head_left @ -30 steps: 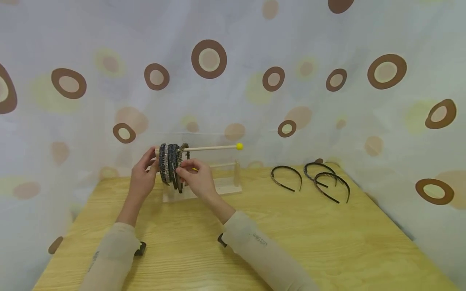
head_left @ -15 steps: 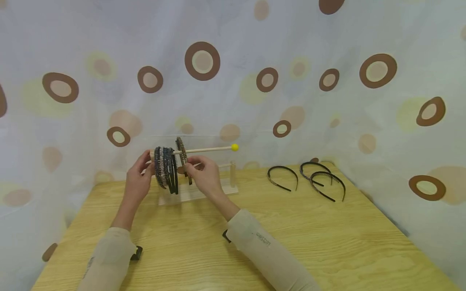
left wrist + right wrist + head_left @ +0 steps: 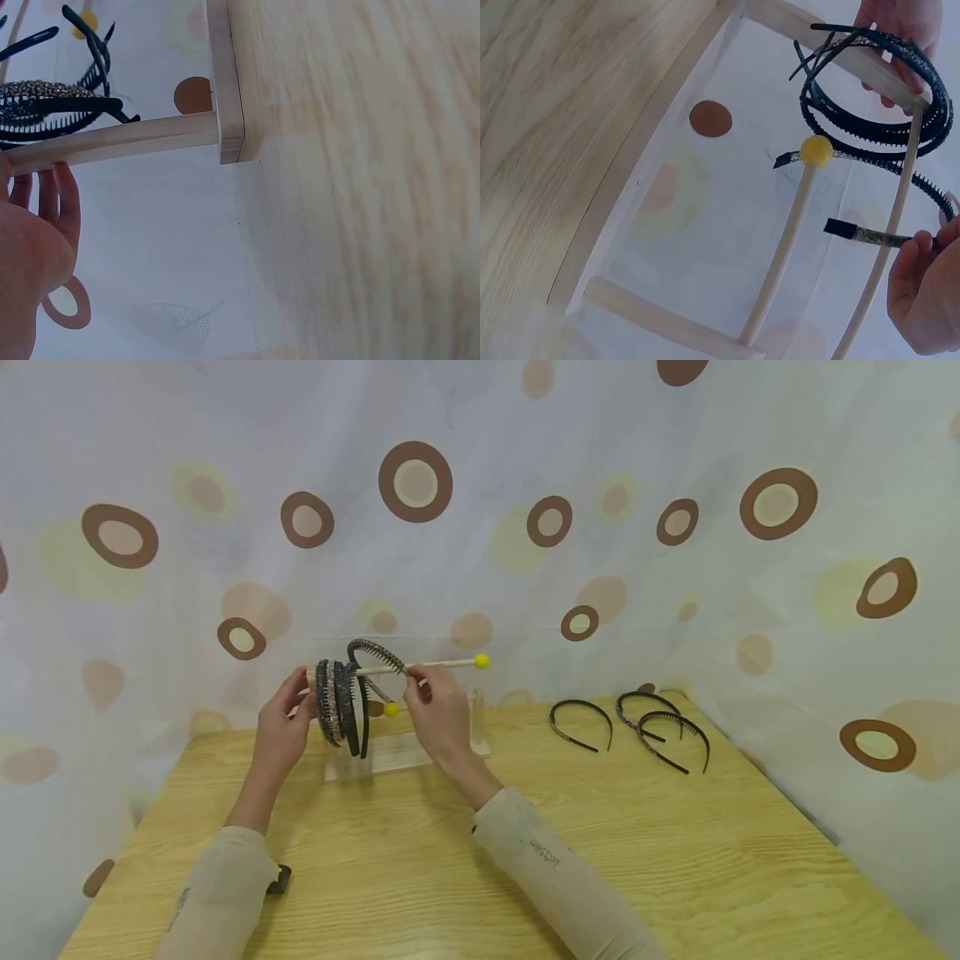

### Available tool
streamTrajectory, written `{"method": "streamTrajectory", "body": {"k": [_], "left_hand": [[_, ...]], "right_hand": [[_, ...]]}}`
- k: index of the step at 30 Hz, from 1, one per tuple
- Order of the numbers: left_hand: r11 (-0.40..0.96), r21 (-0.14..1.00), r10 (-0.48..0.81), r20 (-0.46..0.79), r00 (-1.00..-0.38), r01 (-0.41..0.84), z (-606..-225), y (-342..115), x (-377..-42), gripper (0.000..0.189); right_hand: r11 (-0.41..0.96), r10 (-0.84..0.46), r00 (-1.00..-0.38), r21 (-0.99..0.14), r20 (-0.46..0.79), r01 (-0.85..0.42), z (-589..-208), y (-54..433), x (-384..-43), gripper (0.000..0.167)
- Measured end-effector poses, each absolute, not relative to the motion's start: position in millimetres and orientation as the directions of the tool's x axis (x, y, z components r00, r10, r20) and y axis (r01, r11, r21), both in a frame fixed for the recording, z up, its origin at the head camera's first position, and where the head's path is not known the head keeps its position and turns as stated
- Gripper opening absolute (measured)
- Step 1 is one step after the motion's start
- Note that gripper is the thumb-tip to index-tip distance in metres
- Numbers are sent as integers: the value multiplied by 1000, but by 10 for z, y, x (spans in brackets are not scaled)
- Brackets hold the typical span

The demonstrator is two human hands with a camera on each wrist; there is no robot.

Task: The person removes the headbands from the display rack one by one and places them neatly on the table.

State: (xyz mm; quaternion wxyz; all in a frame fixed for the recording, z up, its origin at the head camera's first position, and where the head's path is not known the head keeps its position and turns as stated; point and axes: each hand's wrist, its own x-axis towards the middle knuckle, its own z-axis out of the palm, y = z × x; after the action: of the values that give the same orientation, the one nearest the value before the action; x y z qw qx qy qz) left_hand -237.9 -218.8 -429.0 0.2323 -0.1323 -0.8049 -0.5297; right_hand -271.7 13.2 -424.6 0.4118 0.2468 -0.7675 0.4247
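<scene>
A clear-based wooden rack (image 3: pixel 390 758) stands at the table's back left, and its upper rod (image 3: pixel 442 665) ends in a yellow ball (image 3: pixel 481 661). Several dark, sparkly headbands (image 3: pixel 337 703) hang bunched at the rod's left end. My left hand (image 3: pixel 288 718) holds the rack's left post (image 3: pixel 112 142), just beside that bunch (image 3: pixel 52 105). My right hand (image 3: pixel 423 689) pinches one end of a toothed headband (image 3: pixel 375 652), which arches tilted over the rod, apart from the bunch. In the right wrist view my right hand's fingers (image 3: pixel 922 289) pinch the band's tip (image 3: pixel 870 236) beside the rod.
A lower rod with a yellow ball (image 3: pixel 391 709) sticks out under the held band. Three dark headbands (image 3: pixel 581 722) (image 3: pixel 645 703) (image 3: pixel 682 739) lie on the wooden table (image 3: pixel 675 860) at the back right. A dotted curtain (image 3: pixel 525 527) hangs behind and to the sides.
My right hand has drawn the toothed headband rightward off the bunch and raised it, turning it from upright to tilted over the rod. The left hand stays on the post.
</scene>
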Motion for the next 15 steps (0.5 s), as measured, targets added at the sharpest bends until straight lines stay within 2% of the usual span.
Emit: {"method": "streamTrajectory", "body": {"k": [4, 15], "left_hand": [[388, 794, -35, 521, -853, 469, -4297, -2194, -2391, 51], [394, 792, -36, 520, -853, 466, -4372, -2224, -2475, 51]], "right_hand": [[553, 30, -492, -424, 870, -717, -4245, 173, -2761, 10], [457, 148, -482, -492, 863, -741, -4165, 368, -2848, 12]]}}
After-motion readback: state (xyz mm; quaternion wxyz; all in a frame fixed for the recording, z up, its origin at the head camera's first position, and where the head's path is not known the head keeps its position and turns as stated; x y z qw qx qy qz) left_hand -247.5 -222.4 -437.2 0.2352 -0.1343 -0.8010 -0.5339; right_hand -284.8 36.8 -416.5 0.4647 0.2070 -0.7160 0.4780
